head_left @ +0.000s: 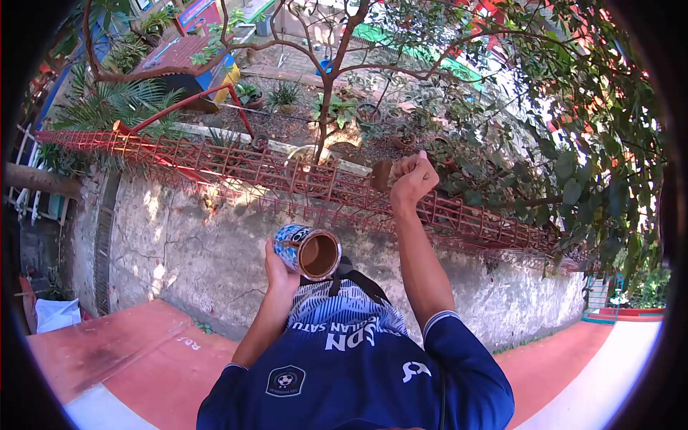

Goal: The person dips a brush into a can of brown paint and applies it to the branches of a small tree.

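My left hand [278,271] is wrapped round the side of a blue-and-white patterned tin can [292,245]. The can is tilted, so its open mouth faces me and shows a brown, coated inside. Farther forward, my right hand [414,180] is raised and closed in a fist over the red metal lattice [459,215] along the wall top. A flat brown piece like a paintbrush head [382,174] juts from its left side; the handle is hidden in the fingers.
A rough grey wall [208,251] runs across in front of me. Behind it stand a thin tree [327,107] and potted plants [287,93]. Leafy branches [573,165] hang over the lattice at right. A white cloth [57,315] lies at lower left beside a red ledge [115,337].
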Demonstrator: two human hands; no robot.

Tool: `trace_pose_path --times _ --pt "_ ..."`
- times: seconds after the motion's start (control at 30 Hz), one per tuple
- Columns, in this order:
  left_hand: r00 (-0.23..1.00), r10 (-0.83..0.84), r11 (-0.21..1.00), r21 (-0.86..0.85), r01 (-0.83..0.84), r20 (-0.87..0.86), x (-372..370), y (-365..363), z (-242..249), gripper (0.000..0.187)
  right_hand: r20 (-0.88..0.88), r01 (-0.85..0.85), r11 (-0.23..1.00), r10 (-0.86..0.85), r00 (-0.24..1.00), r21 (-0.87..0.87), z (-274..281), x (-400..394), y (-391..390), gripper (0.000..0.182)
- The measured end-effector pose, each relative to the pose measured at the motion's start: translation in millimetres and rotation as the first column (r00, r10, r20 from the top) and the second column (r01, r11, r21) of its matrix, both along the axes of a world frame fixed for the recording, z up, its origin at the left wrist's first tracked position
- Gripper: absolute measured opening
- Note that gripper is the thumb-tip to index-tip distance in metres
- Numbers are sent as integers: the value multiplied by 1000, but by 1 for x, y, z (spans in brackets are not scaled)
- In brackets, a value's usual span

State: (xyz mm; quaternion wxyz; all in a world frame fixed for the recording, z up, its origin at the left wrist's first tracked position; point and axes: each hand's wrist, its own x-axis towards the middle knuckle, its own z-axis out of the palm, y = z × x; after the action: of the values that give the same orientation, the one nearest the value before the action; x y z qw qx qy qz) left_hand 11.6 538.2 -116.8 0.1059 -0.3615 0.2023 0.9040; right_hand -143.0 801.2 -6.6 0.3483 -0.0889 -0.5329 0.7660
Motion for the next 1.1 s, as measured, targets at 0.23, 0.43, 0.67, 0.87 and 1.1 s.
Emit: trace_pose_path --times 0.23,0.43,0.67,0.87,1.1 --pt "999 -6 1000 -22 7 34 -1 -4 8 56 268 -74 997 82 960 -37 15 15 -6 47" --pt "998 2 999 -33 0 65 -1 -10 13 56 245 -51 998 61 968 -47 18 15 -11 47" --pt "998 -12 998 -61 15 57 3 -19 12 57 -23 28 996 -30 999 -80 -2 -7 -9 51" --pt "997 22 999 -25 -21 78 4 -21 16 56 123 7 1000 -8 992 11 -10 64 -29 50" --pt "996 54 997 -52 -50 72 2 -23 14 54 -57 -257 959 252 966 -120 -19 86 -29 46"
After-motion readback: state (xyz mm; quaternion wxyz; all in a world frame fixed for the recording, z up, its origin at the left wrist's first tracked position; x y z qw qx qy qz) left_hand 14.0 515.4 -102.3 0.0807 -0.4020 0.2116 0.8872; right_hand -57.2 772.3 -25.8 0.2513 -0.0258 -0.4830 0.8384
